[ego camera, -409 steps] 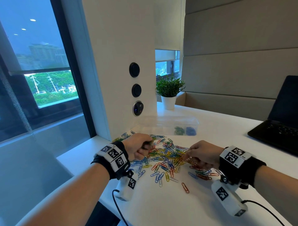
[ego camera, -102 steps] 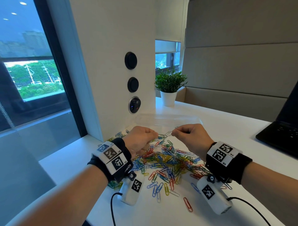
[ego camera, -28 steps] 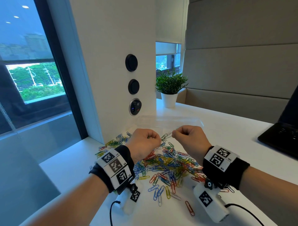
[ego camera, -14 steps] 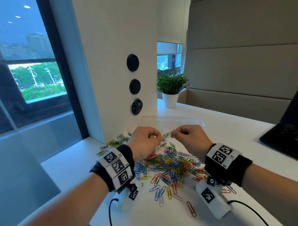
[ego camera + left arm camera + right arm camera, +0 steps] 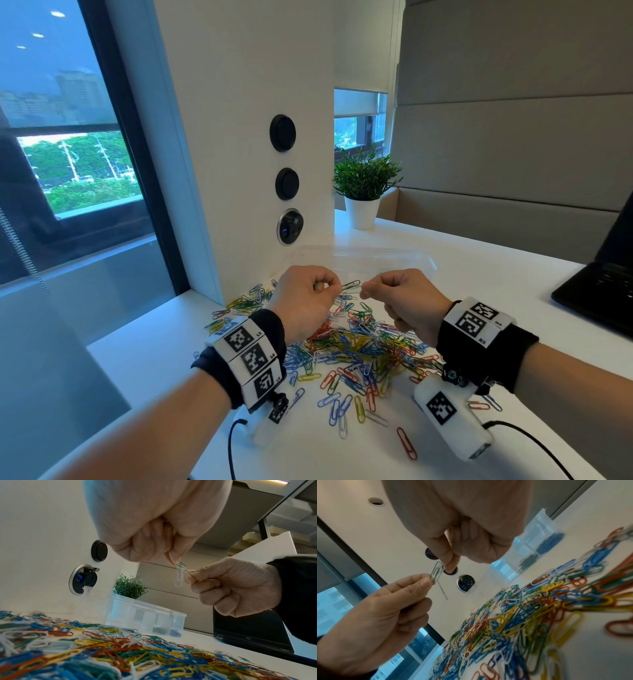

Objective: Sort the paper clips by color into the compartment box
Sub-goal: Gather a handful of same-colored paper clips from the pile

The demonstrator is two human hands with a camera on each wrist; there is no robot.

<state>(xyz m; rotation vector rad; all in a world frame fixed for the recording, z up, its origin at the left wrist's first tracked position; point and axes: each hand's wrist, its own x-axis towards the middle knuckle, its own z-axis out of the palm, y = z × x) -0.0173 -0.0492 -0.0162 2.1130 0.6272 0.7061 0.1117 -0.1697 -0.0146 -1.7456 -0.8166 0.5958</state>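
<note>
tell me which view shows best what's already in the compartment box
The right wrist view: the compartment box shows blue clips and dark green clips in neighbouring compartments. The left wrist view shows them smaller; in the head view the hands hide its contents.

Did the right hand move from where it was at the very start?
Yes. The right hand rose off the paper clip pile and went farther from the person, toward the compartment box.

White surface (image 5: 513,287) before you. Loose heap of coloured paper clips (image 5: 356,346) at centre. Clear compartment box (image 5: 363,257) at 12 o'clock of heap. Potted plant (image 5: 364,192) beyond box. Black laptop (image 5: 603,291) at 2 o'clock.
</note>
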